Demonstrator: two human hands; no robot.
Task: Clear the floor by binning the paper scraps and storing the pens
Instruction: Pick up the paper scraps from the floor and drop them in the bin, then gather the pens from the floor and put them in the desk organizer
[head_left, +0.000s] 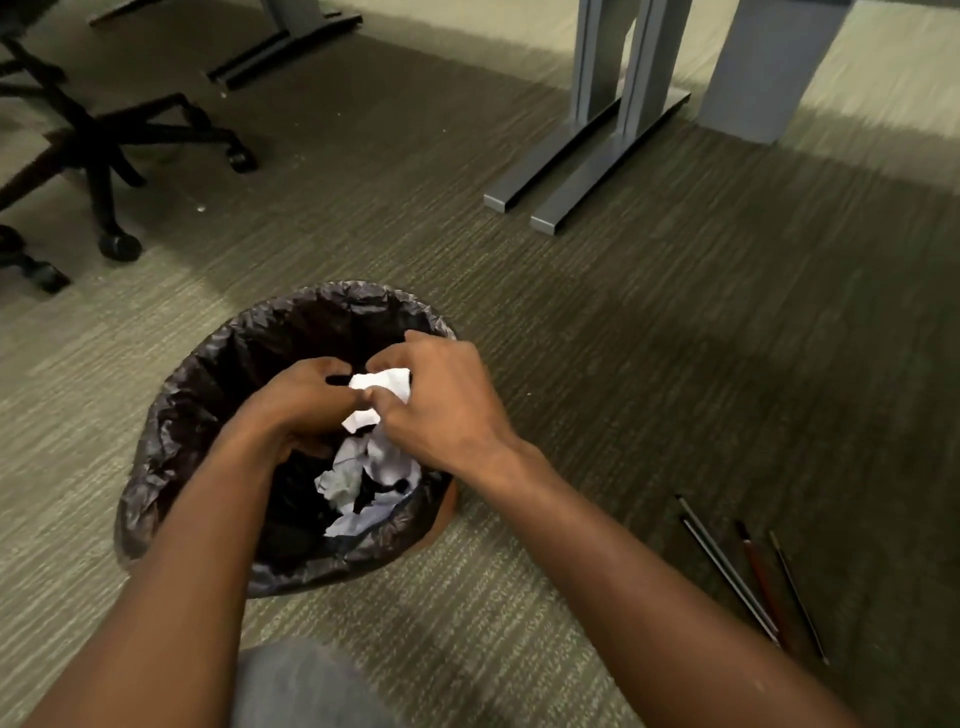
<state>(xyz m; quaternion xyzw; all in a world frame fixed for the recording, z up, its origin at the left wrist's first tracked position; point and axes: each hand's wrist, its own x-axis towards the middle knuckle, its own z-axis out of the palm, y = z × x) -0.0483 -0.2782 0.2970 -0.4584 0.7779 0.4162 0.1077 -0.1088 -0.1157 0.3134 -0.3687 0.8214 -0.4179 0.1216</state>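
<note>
1. A crumpled white paper scrap (382, 395) is being gripped over the open bin (171, 431) by the curled fingers of both the left hand (298, 402) and the right hand (447, 405).
2. More crumpled paper (363, 478) is being held inside the black-lined bin.
3. Several pens (753, 577) are being left lying on the carpet (675, 338), to the right, well apart from the bin.
</note>
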